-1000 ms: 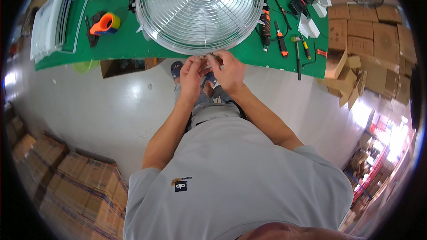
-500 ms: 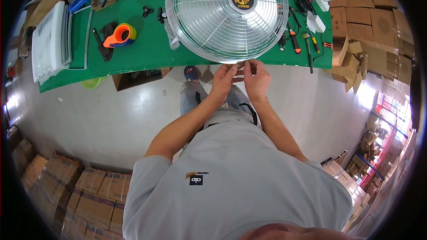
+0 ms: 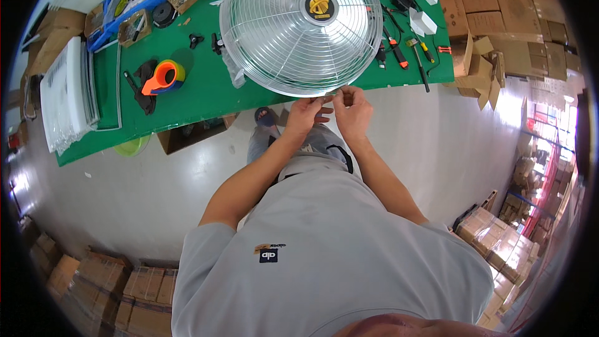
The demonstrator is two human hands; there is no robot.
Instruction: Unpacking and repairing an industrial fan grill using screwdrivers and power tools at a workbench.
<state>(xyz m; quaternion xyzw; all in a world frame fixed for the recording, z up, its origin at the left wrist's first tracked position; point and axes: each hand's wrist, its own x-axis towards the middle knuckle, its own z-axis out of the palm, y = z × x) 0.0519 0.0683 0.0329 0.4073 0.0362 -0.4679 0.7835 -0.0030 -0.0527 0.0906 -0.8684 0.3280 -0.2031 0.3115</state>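
Observation:
A round metal fan guard [image 3: 268, 43] of shiny wire rings, with a black-and-gold centre badge [image 3: 320, 7], lies on a green-topped table [image 3: 193, 103], its near rim at the table's front edge. My left hand [image 3: 302, 116] is at that rim, thumb and fingers pinched together. Just to its right, my right hand [image 3: 353, 112] is also closed in a pinch against the rim. Whatever sits between the fingertips is too small and too covered to name. A crumpled clear plastic bag [image 3: 234, 72] lies beside the guard's left side.
Left on the table are an orange-and-blue tape dispenser [image 3: 165, 78], white panels [image 3: 65, 97] and a blue parts tray [image 3: 128, 3]. Screwdrivers [image 3: 427, 52] and a hammer [image 3: 419, 65] lie right. An open carton [image 3: 196, 134] stands under the table; stacked boxes [image 3: 499, 6] are at right.
The whole view has shifted and turned slightly, so the table and guard appear further left. Both hands stay pinched at the guard's near rim, with only slight finger movement.

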